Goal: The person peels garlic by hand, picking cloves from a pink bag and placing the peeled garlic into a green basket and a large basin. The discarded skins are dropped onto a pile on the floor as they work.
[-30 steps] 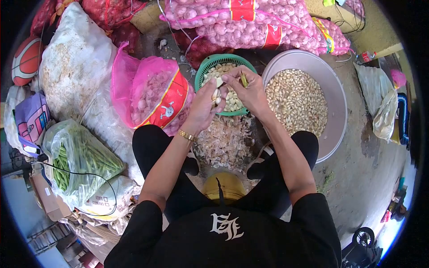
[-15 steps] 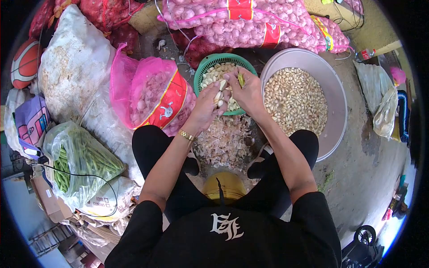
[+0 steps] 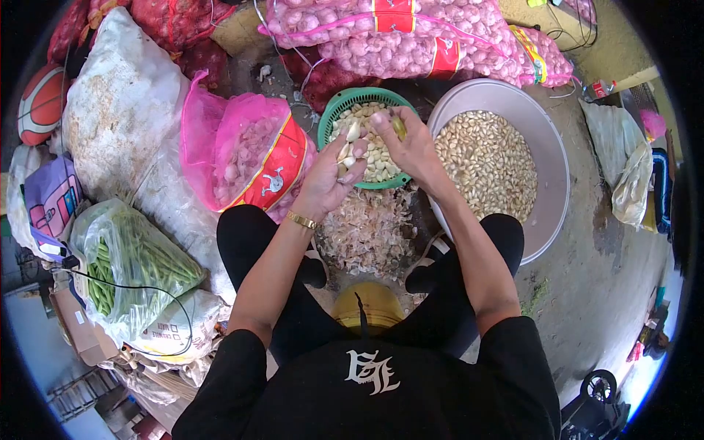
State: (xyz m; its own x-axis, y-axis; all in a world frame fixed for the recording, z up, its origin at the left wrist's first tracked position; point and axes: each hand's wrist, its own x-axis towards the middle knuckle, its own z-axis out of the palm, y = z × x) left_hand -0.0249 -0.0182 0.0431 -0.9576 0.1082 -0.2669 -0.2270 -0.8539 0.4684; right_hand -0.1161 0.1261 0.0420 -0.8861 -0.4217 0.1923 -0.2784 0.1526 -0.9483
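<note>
My left hand (image 3: pixel 328 176), with a gold watch at its wrist, holds several pale garlic cloves (image 3: pixel 353 133) in its curled fingers. My right hand (image 3: pixel 413 152) is closed around a small yellow-green tool (image 3: pixel 398 127), which looks like a knife handle; no blade can be made out. Both hands are above the near part of a green plastic basket (image 3: pixel 334 111) that contains peeled cloves (image 3: pixel 378 158). A small gap separates the right thumb from the cloves in the left hand. Dry garlic skins (image 3: pixel 367 233) lie heaped on the floor just below the basket.
To the right stands a wide pale tub (image 3: pixel 551 183) of cloves in liquid. An open pink mesh sack of garlic (image 3: pixel 209 125) leans at the left. Full garlic sacks (image 3: pixel 411 55) lie across the back. A bag of green beans (image 3: pixel 139 264) sits at the left.
My hands have moved apart: the left shifted slightly left and down, and the right moved a little to the right. The cloves remain in the left hand, the yellow-green tool in the right.
</note>
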